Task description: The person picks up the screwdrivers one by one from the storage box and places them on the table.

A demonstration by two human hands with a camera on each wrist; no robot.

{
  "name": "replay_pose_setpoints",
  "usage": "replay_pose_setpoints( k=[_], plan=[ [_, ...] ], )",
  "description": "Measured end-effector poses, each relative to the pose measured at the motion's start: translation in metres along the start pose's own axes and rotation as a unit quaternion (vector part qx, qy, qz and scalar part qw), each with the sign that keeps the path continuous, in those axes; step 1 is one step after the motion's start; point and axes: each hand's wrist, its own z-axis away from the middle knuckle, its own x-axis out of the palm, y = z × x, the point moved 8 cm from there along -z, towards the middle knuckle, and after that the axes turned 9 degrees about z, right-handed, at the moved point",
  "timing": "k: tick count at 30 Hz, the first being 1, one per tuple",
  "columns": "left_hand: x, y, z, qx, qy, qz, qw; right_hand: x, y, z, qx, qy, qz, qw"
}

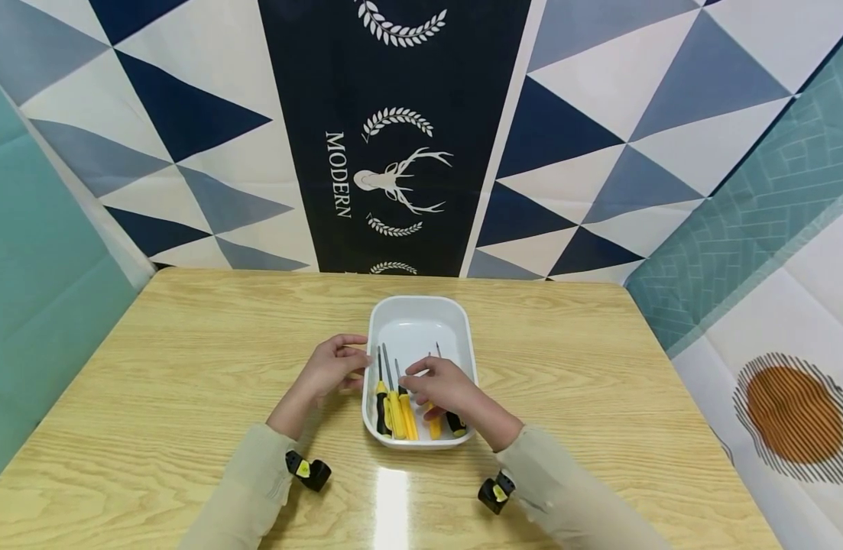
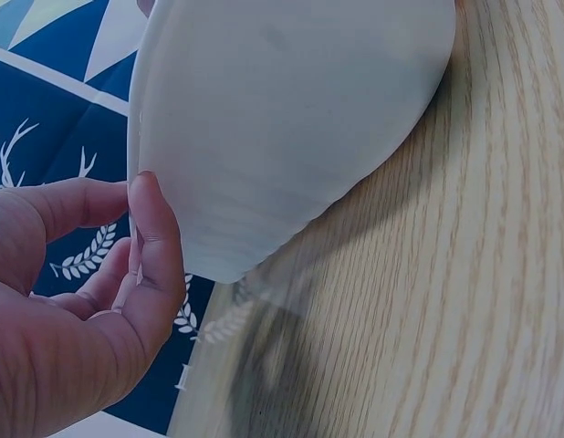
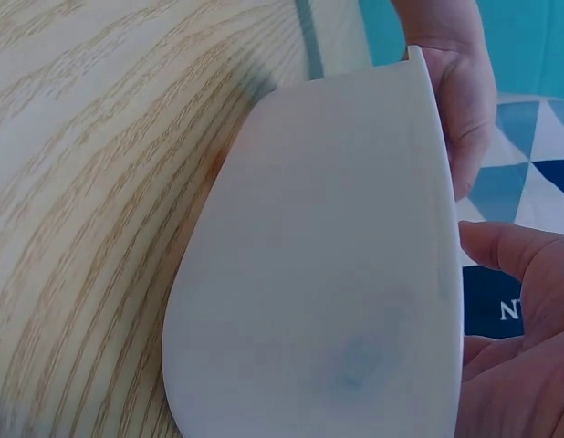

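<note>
A white tray point(image 1: 421, 308) stands on the table with several screwdrivers in its near half. Yellow and black-handled screwdrivers point(image 1: 397, 416) lie at its left, shafts pointing away from me. Another yellow handle point(image 1: 435, 429) and a black-handled screwdriver point(image 1: 455, 422) lie at the right, partly covered by my right hand. My left hand point(image 1: 328, 369) pinches the tray's left rim, its thumb point(image 2: 157, 237) against the outer wall. My right hand point(image 1: 447, 386) reaches over the right rim, its fingers spread above the handles. In the right wrist view, the tray wall hides part of that hand point(image 3: 528, 365).
The wooden table point(image 1: 256, 321) extends around the tray. Behind it hangs a patterned cloth point(image 1: 393, 153) with a deer print. Small black cameras sit at the left wrist point(image 1: 309, 471) and right wrist point(image 1: 497, 493).
</note>
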Motion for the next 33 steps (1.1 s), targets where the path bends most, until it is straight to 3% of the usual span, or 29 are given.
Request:
replay_pose_setpoints(
  k=[13,21,33],
  plan=[
    [0.0,0.0,0.001,0.006,-0.008,0.016,0.9998,0.005,0.002,-0.004,0.026,0.008,0.02,0.999],
    [0.0,-0.001,0.002,0.009,-0.009,0.011,0.9999,0.008,0.005,-0.002,0.025,0.001,0.001,1.0],
    [-0.001,-0.001,0.001,0.006,-0.006,0.013,0.9999,0.011,0.005,-0.004,0.031,-0.003,0.049,0.998]
  ],
)
